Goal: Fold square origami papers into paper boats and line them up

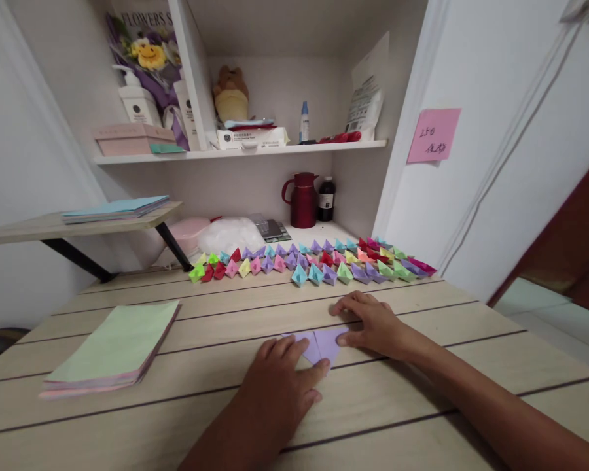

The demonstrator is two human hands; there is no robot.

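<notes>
– Where do we have the paper?

– Our lilac paper [328,343] lies folded to a point on the table [152,435], just below and right of the frame's centre.

– And our hands?

– Our left hand [282,386] comes in from the bottom edge, fingers spread, fingertips pressing the paper flat. Our right hand [373,324] comes from the lower right; its thumb touches the paper's right corner.

– Are we gripping with the right?

– No, its other fingers are bent and held apart from the thumb, the gap between them clear.

– What else do we see?

– Rows of paper boats [299,260] across the middle of the frame, a stack [115,343] topped with green at the left, and a red jug [303,201] beside a dark bottle [326,203] above the boats.
</notes>
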